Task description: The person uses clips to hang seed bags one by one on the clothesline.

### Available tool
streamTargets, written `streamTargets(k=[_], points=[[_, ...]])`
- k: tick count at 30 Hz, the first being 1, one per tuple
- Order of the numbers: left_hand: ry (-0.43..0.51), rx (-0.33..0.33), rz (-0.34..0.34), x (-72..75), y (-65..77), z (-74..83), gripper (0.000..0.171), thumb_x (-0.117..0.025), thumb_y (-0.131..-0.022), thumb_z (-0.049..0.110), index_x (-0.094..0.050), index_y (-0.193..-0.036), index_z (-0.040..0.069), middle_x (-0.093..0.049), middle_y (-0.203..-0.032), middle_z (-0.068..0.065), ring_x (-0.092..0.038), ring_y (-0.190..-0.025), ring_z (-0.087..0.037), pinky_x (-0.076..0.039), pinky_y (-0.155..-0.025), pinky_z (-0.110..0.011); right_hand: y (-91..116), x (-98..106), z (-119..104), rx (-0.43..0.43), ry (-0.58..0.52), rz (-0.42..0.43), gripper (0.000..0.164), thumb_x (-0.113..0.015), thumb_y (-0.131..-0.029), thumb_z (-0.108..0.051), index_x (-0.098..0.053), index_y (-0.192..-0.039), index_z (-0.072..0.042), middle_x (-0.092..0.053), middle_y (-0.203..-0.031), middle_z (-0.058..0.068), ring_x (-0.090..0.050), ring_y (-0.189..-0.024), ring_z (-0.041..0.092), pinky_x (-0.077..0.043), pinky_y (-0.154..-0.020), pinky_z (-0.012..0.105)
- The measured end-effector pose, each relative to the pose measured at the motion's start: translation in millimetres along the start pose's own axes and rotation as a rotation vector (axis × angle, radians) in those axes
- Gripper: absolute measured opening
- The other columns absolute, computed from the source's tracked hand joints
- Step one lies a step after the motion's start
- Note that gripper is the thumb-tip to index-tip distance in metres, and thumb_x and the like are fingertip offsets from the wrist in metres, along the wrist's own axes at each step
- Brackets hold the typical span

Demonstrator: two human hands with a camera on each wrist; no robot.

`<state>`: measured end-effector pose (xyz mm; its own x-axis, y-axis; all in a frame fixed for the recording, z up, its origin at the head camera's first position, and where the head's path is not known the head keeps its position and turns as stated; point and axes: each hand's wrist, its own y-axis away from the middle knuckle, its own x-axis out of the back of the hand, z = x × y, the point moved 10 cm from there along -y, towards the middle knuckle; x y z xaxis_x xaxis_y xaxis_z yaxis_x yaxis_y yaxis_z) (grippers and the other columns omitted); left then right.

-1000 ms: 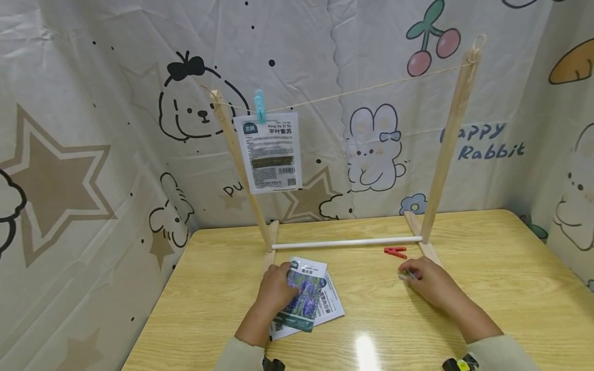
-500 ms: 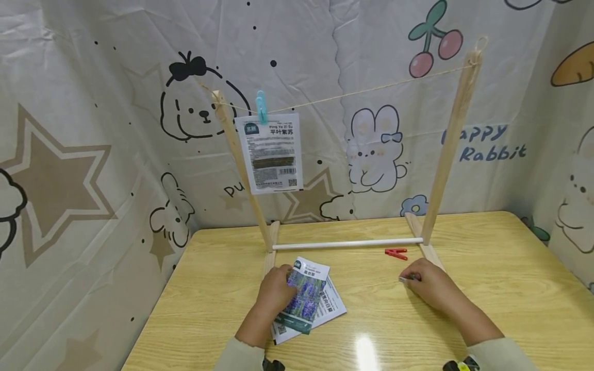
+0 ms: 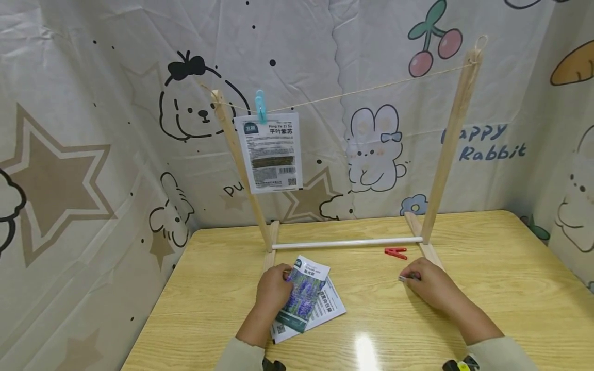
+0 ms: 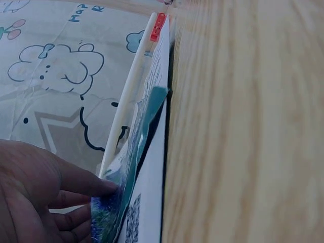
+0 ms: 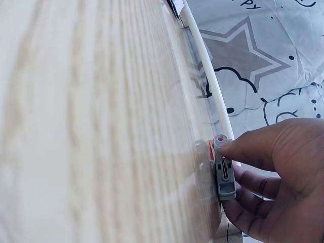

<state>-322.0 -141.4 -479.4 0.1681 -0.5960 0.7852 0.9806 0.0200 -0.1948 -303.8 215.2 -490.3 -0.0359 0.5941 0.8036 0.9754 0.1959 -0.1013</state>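
Observation:
My left hand (image 3: 274, 287) pinches the left edge of a seed packet (image 3: 305, 291) with purple flowers on its front. Beneath it a white packet (image 3: 333, 304) lies on the table, partly covered. The left wrist view shows the flowered packet's green edge (image 4: 144, 136) standing a little off the white one. Over the table at the right, my right hand (image 3: 431, 282) holds a small grey clothespin (image 5: 226, 174) between thumb and fingers. Behind that hand lies a red clothespin (image 3: 396, 253).
A wooden frame with a left post (image 3: 241, 165), a right post (image 3: 450, 149) and a white crossbar (image 3: 348, 243) stands at the back. From its string (image 3: 352, 94) a white packet (image 3: 274, 154) hangs by a blue clothespin (image 3: 261, 105). A patterned cloth (image 3: 320, 46) rises behind the table (image 3: 371, 293).
The two packets on the table have shifted slightly, and the left thumb has drawn back to the flowered packet's edge. The grey clothespin has turned a little in the right hand, which otherwise stays put.

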Motion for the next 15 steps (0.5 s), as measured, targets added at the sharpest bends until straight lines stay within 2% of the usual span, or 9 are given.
streamTargets(k=[10,15], points=[[0.149,0.080,-0.005,4.1,-3.7,-8.9,0.029,-0.069,-0.080,-0.002,-0.074,-0.108,0.001,-0.071,-0.087,-0.008,-0.062,-0.078,-0.018,-0.050,-0.067,-0.032,-1,-1,2,-0.026,-0.003,0.002,0.006,-0.068,-0.094,-0.010,-0.073,-0.096,-0.011,-0.061,-0.100,0.007,-0.052,-0.085,0.017,-0.043,-0.071,0.030],[0.265,0.101,-0.020,3.2,-5.9,-13.0,0.029,-0.071,-0.083,-0.001,-0.073,-0.112,0.002,-0.070,-0.093,-0.009,-0.065,-0.083,-0.018,-0.053,-0.067,-0.030,-1,-1,4,-0.042,-0.019,0.009,0.004,-0.066,-0.094,-0.011,-0.070,-0.094,-0.011,-0.057,-0.095,0.005,-0.048,-0.080,0.016,-0.039,-0.068,0.028]])
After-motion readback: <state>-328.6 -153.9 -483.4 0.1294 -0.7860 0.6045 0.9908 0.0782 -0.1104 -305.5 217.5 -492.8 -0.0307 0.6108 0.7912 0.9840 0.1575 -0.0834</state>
